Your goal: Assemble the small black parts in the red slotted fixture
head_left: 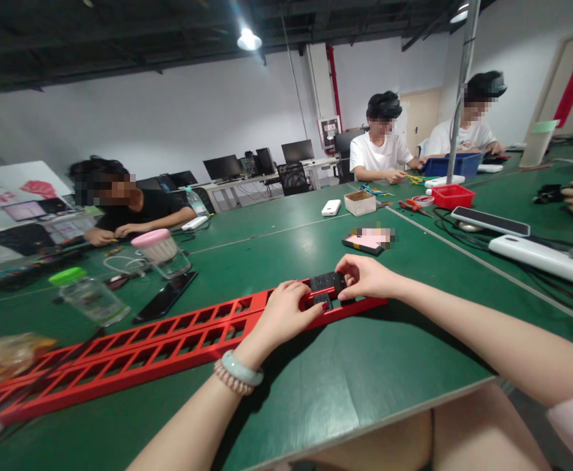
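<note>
A long red slotted metal rail (pixel 169 340) lies across the green table (pixel 345 392), running from the lower left to the middle. At its right end sits a small black block-shaped part (pixel 328 281). My left hand (pixel 286 314) rests on the rail just left of that part, fingers curled and pinched at a second small black piece (pixel 322 299) in a slot. My right hand (pixel 367 276) grips the right end of the black part from above, fingers closed on it. A bead bracelet and a pale bangle are on my left wrist.
Two lidded jars (pixel 161 252) (pixel 87 294) and a dark phone (pixel 166 296) lie left of the rail. A pink-cased phone (pixel 367 242), a small cardboard box (pixel 360 203), a red bin (pixel 452 195) and a white power strip (pixel 544 258) lie beyond. Three people sit at the far side.
</note>
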The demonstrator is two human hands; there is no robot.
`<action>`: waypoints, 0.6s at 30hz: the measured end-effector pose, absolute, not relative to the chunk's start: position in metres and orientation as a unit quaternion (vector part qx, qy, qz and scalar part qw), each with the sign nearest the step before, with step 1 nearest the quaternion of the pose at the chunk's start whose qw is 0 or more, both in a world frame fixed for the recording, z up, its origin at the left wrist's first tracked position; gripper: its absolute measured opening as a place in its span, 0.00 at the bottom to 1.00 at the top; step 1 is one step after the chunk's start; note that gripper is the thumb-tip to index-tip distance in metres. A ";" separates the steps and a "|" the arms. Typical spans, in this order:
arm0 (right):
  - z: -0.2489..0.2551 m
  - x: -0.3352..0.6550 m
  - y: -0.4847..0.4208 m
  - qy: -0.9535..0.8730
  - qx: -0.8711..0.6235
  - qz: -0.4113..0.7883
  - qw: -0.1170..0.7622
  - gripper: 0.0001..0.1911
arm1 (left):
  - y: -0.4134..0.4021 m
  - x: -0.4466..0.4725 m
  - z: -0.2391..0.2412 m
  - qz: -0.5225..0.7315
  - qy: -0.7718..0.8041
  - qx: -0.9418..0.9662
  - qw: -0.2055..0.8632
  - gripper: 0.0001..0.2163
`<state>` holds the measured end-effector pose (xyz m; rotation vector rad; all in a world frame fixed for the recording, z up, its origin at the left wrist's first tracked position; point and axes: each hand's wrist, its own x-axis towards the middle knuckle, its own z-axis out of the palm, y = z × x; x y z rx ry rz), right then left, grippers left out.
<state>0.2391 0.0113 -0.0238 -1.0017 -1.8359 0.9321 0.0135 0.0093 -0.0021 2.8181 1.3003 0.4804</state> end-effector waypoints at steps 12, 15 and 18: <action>-0.020 0.227 -0.006 -0.808 -0.403 0.199 0.381 0.21 | 0.010 0.013 -0.005 0.163 0.413 0.896 0.005 0.15; -0.020 0.228 -0.006 -0.813 -0.398 0.200 0.375 0.22 | 0.009 0.013 -0.004 0.158 0.417 0.895 0.003 0.16; -0.021 0.228 -0.006 -0.814 -0.393 0.206 0.375 0.23 | 0.009 0.013 -0.003 0.155 0.416 0.896 0.004 0.15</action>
